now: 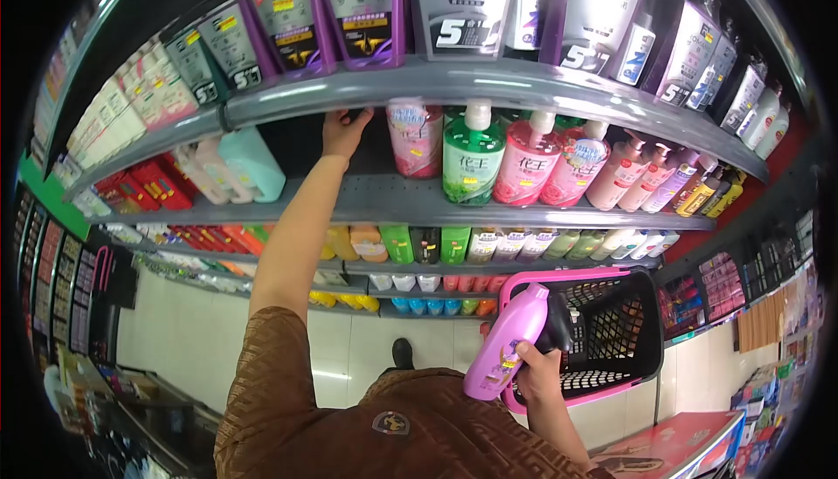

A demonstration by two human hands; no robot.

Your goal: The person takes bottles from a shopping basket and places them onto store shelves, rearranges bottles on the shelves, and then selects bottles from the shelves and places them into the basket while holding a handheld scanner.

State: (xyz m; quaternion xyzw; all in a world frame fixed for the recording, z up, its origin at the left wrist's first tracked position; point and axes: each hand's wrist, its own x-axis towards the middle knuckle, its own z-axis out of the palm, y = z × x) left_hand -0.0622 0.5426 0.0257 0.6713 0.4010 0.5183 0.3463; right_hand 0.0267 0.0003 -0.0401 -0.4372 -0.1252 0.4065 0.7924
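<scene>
My left hand (pixel 345 134) reaches into a dark gap on the middle shelf, with its fingertips just under the edge of the shelf above. Its fingers are apart and I see nothing in them. To its right stands a pink bottle with a round blue tag (pixel 414 140), next to a green pump bottle (pixel 474 160) and a pink pump bottle (pixel 526 165). My right hand (pixel 539 372) is closed around a purple-pink bottle (pixel 506 344), tilted in front of my body. A glossy black object (pixel 555 322) sits right behind that bottle; whether the hand holds it too, I cannot tell.
A black shopping basket with a pink rim (pixel 624 381) is beside my right hand. Purple and silver packs (pixel 362 12) line the upper shelf (pixel 436 86). A pale turquoise bottle (pixel 253 165) stands left of my left arm. Lower shelves hold several rows of bottles. A red-topped display (pixel 668 444) stands at lower right.
</scene>
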